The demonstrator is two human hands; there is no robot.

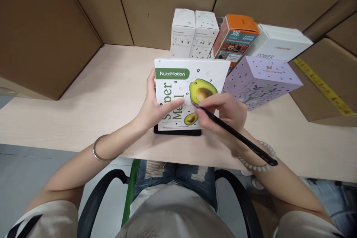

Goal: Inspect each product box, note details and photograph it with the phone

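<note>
**Pen tip right at the avocado box**

Right hand (228, 113) has its fingers pinched round a slim black pen (237, 132), which slants from mid-frame to lower right. Left hand (149, 109) is nearer the box's left edge, thumb across the front, fingers wrapped behind. The white box (214, 68) sits centre frame, upright-ish, green label, avocado art. Can't tell if the tip's touching.

Left hand (153, 107) reaches from eight o'clock, thumb extended; right hand (227, 113) from four o'clock, fingertips pinched.
</note>
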